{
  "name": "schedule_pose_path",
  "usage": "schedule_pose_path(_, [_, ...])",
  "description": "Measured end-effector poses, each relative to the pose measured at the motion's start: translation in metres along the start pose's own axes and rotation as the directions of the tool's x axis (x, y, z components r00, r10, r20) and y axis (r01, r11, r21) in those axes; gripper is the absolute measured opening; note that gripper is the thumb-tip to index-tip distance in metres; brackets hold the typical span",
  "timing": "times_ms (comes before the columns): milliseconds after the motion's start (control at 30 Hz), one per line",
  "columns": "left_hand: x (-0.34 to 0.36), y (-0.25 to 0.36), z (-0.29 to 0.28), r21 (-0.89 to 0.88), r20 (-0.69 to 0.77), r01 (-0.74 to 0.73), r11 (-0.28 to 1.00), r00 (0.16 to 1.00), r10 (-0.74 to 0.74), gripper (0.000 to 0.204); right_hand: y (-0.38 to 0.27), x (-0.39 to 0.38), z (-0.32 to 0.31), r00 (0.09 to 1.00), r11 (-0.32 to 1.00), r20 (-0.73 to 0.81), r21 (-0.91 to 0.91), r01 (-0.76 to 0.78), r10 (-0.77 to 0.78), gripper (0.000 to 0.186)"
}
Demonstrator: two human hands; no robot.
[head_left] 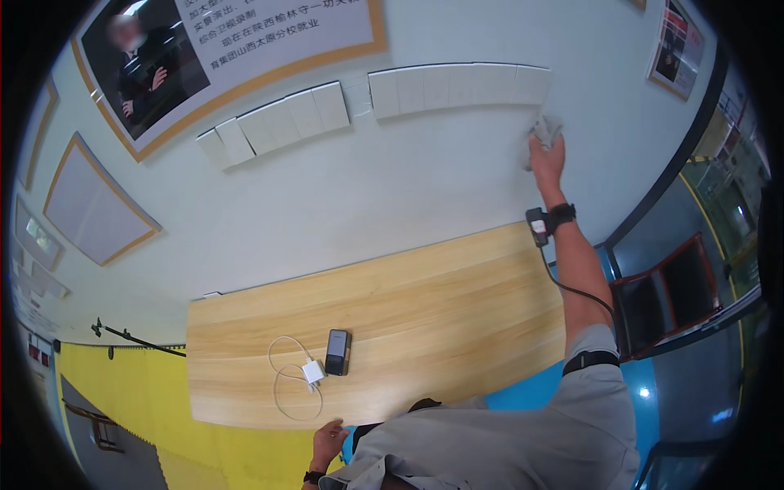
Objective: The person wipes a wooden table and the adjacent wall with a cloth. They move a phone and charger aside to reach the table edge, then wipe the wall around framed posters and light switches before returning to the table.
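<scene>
Seemingly at work wiping the wall (408, 184), to judge by the long reach over the table (457, 302) and the bunched grey cloth (547, 125). Gripping that cloth in the right hand (550, 159), with fingers wrapped around part of it, up at the wall, just below the right end of the longer row of panels (457, 88). Impossible to tell from this angle whether pressing firmly or only brushing the surface; a little blurred around the cloth.

Holding the left hand (329, 443) low, beside the near edge of the table, with fingers partly curled; cannot tell whether empty or closed on something.

Wearing a black unit (536, 227) at the right wrist, with a cord (581, 291) trailing along the forearm. Leaving a dark device (338, 353) and a white charger (313, 372) side by side on the table, well apart from the cloth and apparently outside the present step.

Hard to judge how far along. For the next move, probably best to spread the cloth flatter, pass below the panels without catching a corner, and keep the cord from snagging. Likely to need a sidestep too, given the nearly straight right arm.
</scene>
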State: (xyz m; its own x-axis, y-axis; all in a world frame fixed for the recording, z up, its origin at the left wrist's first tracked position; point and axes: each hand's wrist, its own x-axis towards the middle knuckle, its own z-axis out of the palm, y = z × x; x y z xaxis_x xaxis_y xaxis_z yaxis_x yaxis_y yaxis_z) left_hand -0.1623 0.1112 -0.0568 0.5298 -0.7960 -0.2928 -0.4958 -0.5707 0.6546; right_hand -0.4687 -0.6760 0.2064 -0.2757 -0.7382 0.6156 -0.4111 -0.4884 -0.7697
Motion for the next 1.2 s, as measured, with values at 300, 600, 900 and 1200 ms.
schedule_pose_path(300, [0.008, 0.008, -0.034, -0.423, 0.037, 0.202, 0.883, 0.978, -0.206, 0.024, -0.166, -0.124, 0.094, 0.993, 0.993, 0.058, 0.061, 0.103, -0.106, 0.076])
schedule_pose_path(600, [0.010, -0.016, -0.047, -0.603, 0.173, 0.217, 0.768, 0.975, -0.141, 0.026, -0.290, -0.244, 0.177, 0.884, 0.903, 0.213, 0.209, 0.375, -0.417, 0.072])
schedule_pose_path(900, [0.010, -0.048, -0.081, -0.473, 0.133, 0.193, 0.859, 0.980, -0.147, 0.026, -0.404, -0.347, 0.249, 0.695, 0.781, 0.364, 0.365, 0.506, -0.620, 0.069])
schedule_pose_path(1200, [0.034, -0.089, -0.116, -0.216, 0.043, 0.083, 0.973, 0.996, -0.075, 0.033, -0.429, -0.377, 0.261, 0.526, 0.698, 0.465, 0.392, 0.599, -0.713, 0.069])
